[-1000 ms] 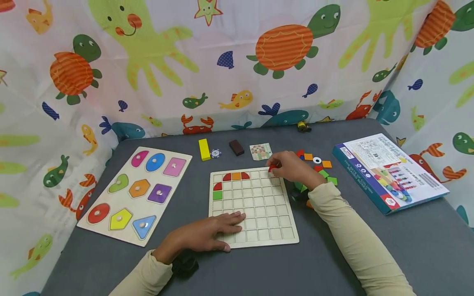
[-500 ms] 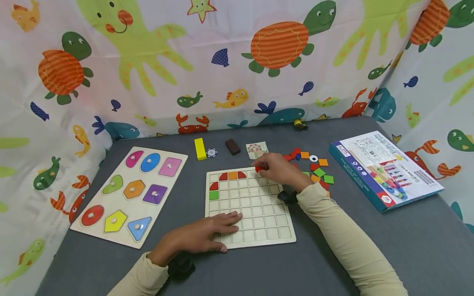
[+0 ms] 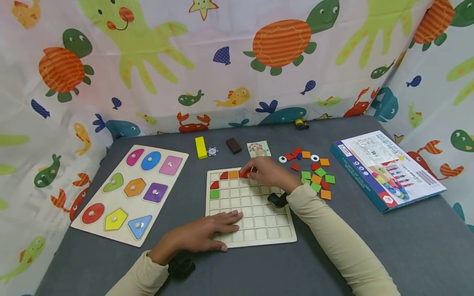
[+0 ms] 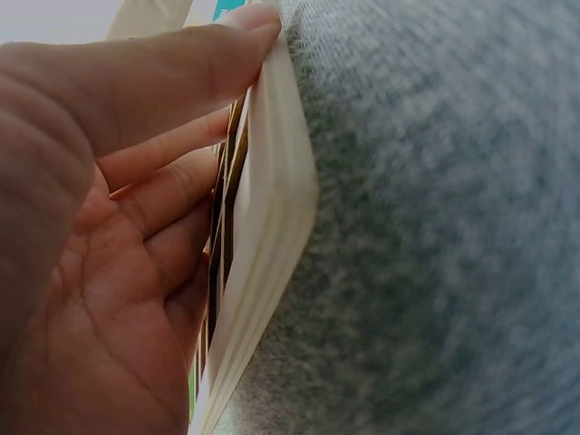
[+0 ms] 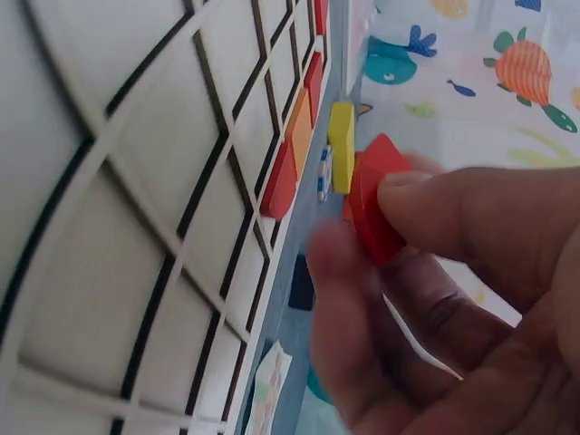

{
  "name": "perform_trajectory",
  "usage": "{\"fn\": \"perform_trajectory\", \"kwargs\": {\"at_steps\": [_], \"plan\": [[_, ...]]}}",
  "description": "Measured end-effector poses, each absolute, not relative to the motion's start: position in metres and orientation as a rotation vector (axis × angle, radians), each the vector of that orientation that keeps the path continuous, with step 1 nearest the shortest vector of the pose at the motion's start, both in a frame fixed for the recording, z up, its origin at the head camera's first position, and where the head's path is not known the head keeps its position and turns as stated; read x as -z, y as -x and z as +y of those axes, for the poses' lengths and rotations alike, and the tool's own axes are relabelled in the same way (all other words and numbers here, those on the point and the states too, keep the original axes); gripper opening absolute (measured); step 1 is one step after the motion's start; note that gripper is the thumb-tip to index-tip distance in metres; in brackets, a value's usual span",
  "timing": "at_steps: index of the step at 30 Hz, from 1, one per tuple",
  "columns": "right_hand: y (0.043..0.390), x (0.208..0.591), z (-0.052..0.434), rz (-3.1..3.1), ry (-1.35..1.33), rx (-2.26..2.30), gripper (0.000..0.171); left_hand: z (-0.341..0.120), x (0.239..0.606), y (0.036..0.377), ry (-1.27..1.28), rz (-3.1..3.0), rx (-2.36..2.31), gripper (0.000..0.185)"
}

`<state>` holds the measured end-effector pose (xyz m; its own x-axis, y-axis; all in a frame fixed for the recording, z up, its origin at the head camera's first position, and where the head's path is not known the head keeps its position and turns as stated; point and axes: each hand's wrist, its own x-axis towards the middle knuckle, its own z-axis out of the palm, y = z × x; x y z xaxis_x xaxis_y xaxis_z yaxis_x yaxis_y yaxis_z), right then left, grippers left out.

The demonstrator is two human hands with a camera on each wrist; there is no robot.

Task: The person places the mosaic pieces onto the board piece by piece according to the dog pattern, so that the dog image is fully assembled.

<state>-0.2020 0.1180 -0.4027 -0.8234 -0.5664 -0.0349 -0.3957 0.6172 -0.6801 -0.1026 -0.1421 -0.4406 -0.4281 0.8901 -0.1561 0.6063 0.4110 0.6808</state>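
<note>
Right hand (image 3: 268,171) pinches red tile (image 5: 370,201); left hand (image 3: 206,233) rests extended on board (image 3: 261,243). Few tiles (image 3: 233,174) occupy far-left corner area; most cells (image 3: 261,234) unfilled.

Board (image 3: 261,222) smooth wood; grey cloth (image 4: 444,217) matt; red piece (image 5: 370,199) blurred, perhaps wood.

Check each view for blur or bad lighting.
Head: grid board and loose tiles fairly sharp, evenly lit; left wrist: left hand shadowed, gray fabric soft, top-left corner pale; right wrist: right hand has one fingertip blurred, red piece clearer.
</note>
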Motion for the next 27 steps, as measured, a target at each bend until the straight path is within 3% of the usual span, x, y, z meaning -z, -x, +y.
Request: {"fn": "perform_trajectory", "kwargs": {"at_steps": [27], "plan": [[0.192, 0.413, 0.049, 2.39, 1.075, 0.924, 0.015, -0.141, 0.437, 0.103, -1.294, 2.147, -0.742, 0.06]]}}
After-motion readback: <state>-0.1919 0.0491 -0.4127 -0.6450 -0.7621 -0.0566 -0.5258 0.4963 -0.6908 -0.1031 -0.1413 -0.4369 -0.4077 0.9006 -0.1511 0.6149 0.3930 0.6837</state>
